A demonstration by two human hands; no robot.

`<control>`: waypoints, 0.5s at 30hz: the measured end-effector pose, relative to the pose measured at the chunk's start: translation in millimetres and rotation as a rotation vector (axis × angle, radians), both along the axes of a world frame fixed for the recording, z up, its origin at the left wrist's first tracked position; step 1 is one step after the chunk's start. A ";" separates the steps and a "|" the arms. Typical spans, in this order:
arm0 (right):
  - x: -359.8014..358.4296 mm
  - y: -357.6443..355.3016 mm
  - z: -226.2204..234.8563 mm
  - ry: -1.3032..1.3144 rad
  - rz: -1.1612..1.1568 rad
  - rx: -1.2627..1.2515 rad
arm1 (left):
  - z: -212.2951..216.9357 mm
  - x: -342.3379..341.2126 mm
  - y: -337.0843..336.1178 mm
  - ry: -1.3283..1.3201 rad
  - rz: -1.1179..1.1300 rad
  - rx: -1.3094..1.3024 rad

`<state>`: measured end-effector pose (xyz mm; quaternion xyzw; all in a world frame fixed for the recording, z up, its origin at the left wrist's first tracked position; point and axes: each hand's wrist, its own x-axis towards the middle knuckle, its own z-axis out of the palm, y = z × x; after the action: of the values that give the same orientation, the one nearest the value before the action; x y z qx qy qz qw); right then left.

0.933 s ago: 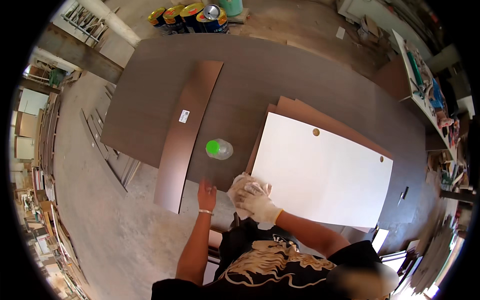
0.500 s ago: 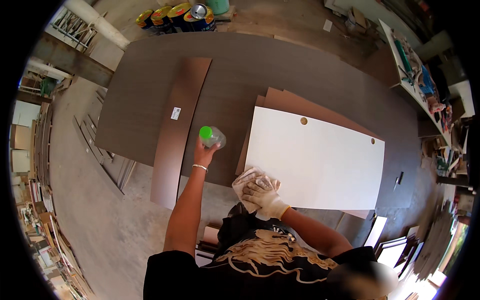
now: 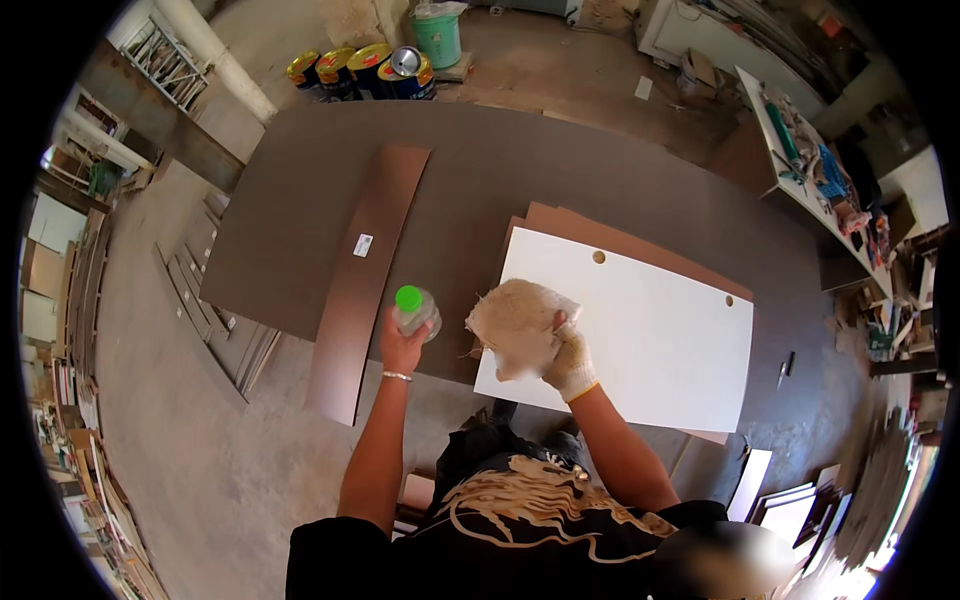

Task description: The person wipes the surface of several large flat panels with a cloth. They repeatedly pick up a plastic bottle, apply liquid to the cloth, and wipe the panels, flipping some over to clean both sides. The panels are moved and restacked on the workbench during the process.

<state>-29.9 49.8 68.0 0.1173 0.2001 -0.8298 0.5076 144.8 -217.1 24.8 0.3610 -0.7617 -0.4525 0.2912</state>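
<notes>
A small clear bottle with a green cap [image 3: 413, 309] is clasped in the left hand [image 3: 403, 345], fingers wrapped round it, above the bench's [image 3: 300, 200] near edge. A tan rag [image 3: 516, 325] is bunched in the gloved right hand [image 3: 570, 362], fingers closed on it, over the near left corner of the white panel [image 3: 640, 340]. Wetting the rag appears to be in hand; the bottle would need tipping onto it. A small white label [image 3: 363, 245] is stuck on the brown strip [image 3: 370, 270]. 4 yellow-and-blue cans [image 3: 362, 70] are grouped past the far edge.

Frayed cloth rag [image 3: 515, 325], smooth white panel [image 3: 640, 345]
</notes>
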 end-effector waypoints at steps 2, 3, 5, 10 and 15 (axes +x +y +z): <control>-5.3 18.9 31.0 -0.006 -0.030 -0.014 | 5.3 11.1 13.4 0.040 0.028 0.028; -6.2 29.1 33.2 0.029 -0.038 -0.036 | 7.6 15.0 21.1 0.060 0.038 0.043; -4.3 48.0 30.2 0.097 -0.048 -0.081 | 10.1 17.4 34.1 0.057 0.042 0.043; 18.9 68.3 6.3 0.110 -0.075 0.053 | 38.9 13.1 74.9 -0.051 -0.043 -0.142; 9.6 88.3 14.5 0.154 0.021 -0.048 | 100.8 -11.0 95.3 -0.360 -0.284 -0.636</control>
<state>-20.4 138.0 82.5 0.0390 0.2197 -0.8356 0.5020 133.8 -121.8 125.6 0.2176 -0.9451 -0.1591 0.1847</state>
